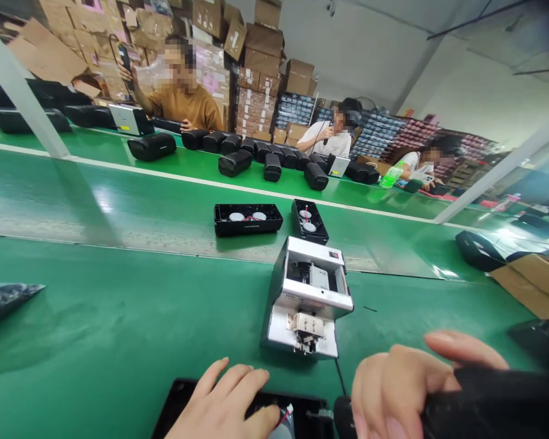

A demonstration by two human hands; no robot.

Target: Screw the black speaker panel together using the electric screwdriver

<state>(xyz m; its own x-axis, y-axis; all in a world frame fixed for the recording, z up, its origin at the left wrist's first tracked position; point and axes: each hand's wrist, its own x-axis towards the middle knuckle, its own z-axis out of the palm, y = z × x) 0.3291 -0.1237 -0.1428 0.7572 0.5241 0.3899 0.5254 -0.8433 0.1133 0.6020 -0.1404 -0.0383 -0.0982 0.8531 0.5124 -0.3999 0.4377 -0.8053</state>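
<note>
At the bottom edge, my left hand [231,399] lies with its fingers spread over an open black speaker housing [178,396]. Inside the housing a round speaker and a white plug on a red wire [287,414] show partly beside my thumb. My right hand [393,390] is wrapped round a black electric screwdriver [345,416], whose metal bit points left over the housing's right end. Much of the tool is hidden by my fingers or cut off by the frame. Just beyond both hands stands a silver and black screw feeder [313,299].
Two open speaker housings [247,221] [310,222] lie behind the feeder on the conveyor [119,201]. Several finished-looking black speakers [235,163] stand on the far bench, where three people work. A cardboard box [535,283] is at right, a dark plastic bag [7,302] at left.
</note>
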